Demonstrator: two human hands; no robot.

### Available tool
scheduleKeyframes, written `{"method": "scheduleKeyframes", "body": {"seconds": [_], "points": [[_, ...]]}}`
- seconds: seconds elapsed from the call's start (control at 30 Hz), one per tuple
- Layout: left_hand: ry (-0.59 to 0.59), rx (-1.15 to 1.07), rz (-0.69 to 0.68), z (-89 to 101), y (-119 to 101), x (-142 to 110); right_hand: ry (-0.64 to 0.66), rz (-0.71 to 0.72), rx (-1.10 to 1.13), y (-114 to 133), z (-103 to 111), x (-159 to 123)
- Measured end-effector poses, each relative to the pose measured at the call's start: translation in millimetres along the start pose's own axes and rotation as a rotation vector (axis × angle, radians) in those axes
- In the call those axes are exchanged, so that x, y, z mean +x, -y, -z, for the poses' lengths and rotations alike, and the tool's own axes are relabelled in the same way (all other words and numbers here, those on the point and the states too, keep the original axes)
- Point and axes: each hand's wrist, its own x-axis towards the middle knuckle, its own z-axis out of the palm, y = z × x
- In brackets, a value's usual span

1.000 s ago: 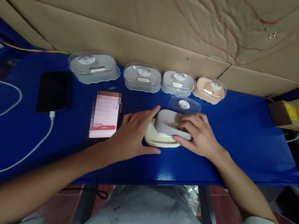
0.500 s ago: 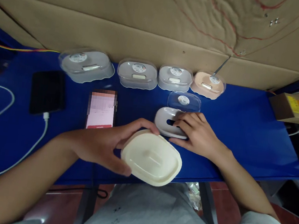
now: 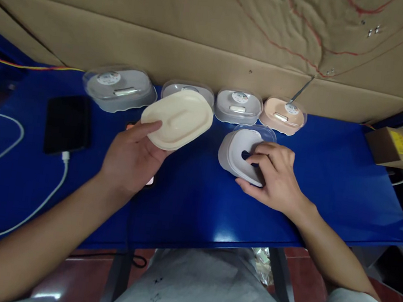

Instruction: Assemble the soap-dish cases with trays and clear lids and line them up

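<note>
kinda dim indoor light | glare patch on the blue worktop [image 3: 187,203] near its front edge, bright streak on the floor [image 3: 79,275] | bit soft overall | wide-angle stretch toward the edges

Blue table [image 3: 194,209], red tiled floor [image 3: 86,279]

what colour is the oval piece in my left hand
The oval piece in your left hand is pale cream, seen best in the head view.

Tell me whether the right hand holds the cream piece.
No: the left hand holds the cream piece, while the right hand grips the grey box.
</note>
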Motion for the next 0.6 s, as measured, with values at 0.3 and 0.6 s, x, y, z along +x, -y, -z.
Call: {"method": "scheduleKeyframes", "body": {"seconds": [0.3,0.6], "points": [[0.337,0.114,0.378,3.6,32.5,-21.5,-0.04,0.102,-0.022,8.4,-10.2,-4.7],[0.485,0.189,0.359,5.6,37.2,-32.0,0.076,0.21,0.009,17.7,-22.6,-4.5]]}}
